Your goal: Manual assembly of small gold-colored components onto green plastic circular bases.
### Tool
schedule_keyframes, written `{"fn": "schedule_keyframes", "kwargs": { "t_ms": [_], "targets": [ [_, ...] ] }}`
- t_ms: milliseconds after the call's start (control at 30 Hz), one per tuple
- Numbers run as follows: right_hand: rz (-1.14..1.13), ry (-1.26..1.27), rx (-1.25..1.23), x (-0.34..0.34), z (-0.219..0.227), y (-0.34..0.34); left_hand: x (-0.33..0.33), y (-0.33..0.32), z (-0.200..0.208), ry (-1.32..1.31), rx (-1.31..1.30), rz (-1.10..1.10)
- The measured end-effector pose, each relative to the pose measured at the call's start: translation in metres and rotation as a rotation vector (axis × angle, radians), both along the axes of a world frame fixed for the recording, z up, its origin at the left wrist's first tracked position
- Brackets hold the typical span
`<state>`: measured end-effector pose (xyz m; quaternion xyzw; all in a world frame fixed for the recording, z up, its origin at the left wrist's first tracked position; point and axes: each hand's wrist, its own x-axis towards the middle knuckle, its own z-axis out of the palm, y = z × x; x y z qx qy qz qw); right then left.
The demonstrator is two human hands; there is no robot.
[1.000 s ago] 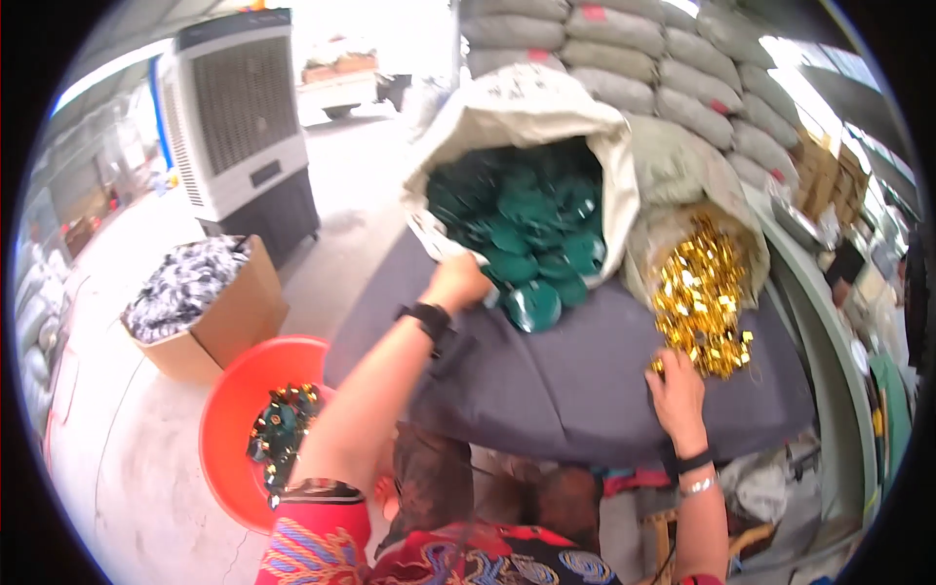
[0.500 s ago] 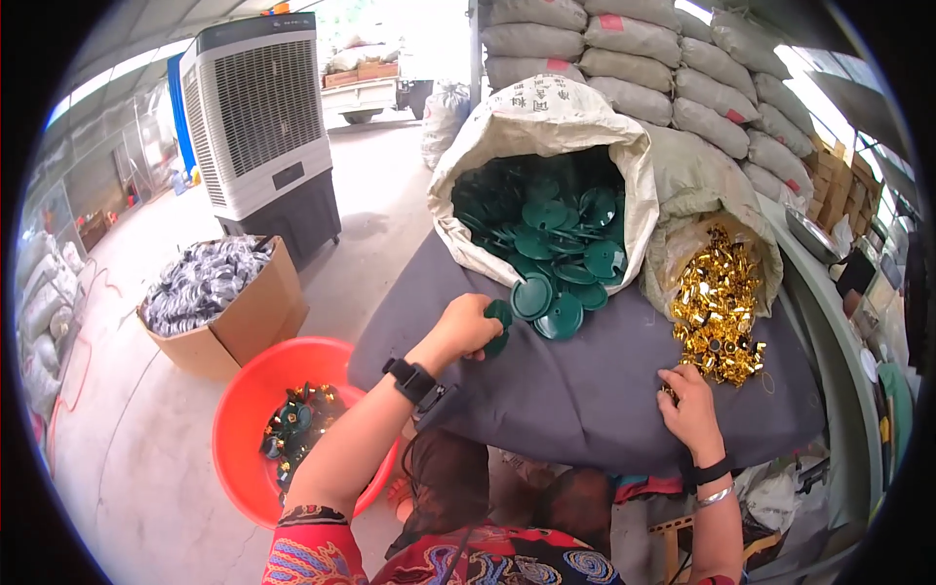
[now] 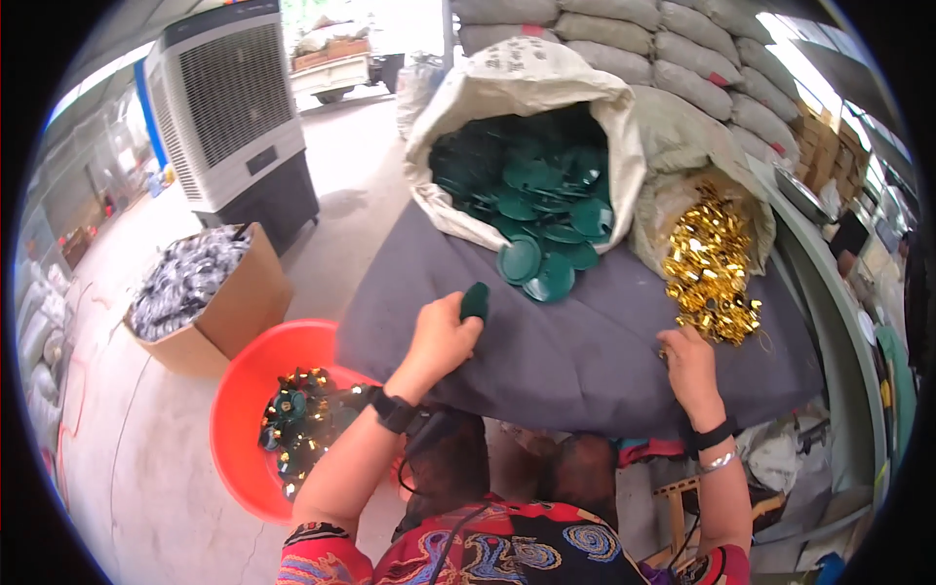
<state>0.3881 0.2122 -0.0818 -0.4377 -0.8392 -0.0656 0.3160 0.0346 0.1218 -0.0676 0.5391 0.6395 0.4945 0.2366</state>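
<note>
My left hand (image 3: 439,336) is closed on a dark green disc (image 3: 475,302), held tilted between thumb and fingers above the grey cloth. Just beyond it, similar green discs (image 3: 549,277) spill from the mouth of a white woven sack (image 3: 629,146), which is filled with more of them. At the near edge of a heap of shiny gold pieces (image 3: 710,253), my right hand (image 3: 690,370) is pinched shut. A small gold glint shows at its fingertips; the piece is mostly hidden. The gold heap pours out of a second, duller sack (image 3: 673,141).
A red basin (image 3: 239,429) on the floor at left holds green discs and gold pieces. Behind it stand a cardboard box (image 3: 239,307) of grey-black parts and an air cooler (image 3: 234,107). A grey cloth (image 3: 575,361) covers the work surface. Stacked sacks (image 3: 687,58) line the back.
The scene has shifted upward in view. My left hand has drawn the disc slightly away from the sack and turned it more edge-on. My right hand stays pinched beside the gold heap.
</note>
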Motion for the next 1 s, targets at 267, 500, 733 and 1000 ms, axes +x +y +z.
{"fn": "schedule_keyframes", "kwargs": {
  "t_ms": [267,500,733,1000],
  "targets": [
    [0.02,0.07,-0.249,-0.015,0.017,-0.002,0.018,-0.016,0.009,-0.254,-0.051,-0.052],
    [0.191,0.386,-0.36,-0.034,0.022,-0.04,0.057,-0.03,0.014,-0.388,-0.105,-0.226],
    [0.689,0.636,-0.485,-0.09,0.016,-0.084,0.089,-0.049,0.01,-0.275,0.001,-0.286],
    [0.675,0.522,-0.223,-0.098,0.011,-0.088,0.096,-0.056,0.003,0.034,0.194,-0.222]
  ]
}}
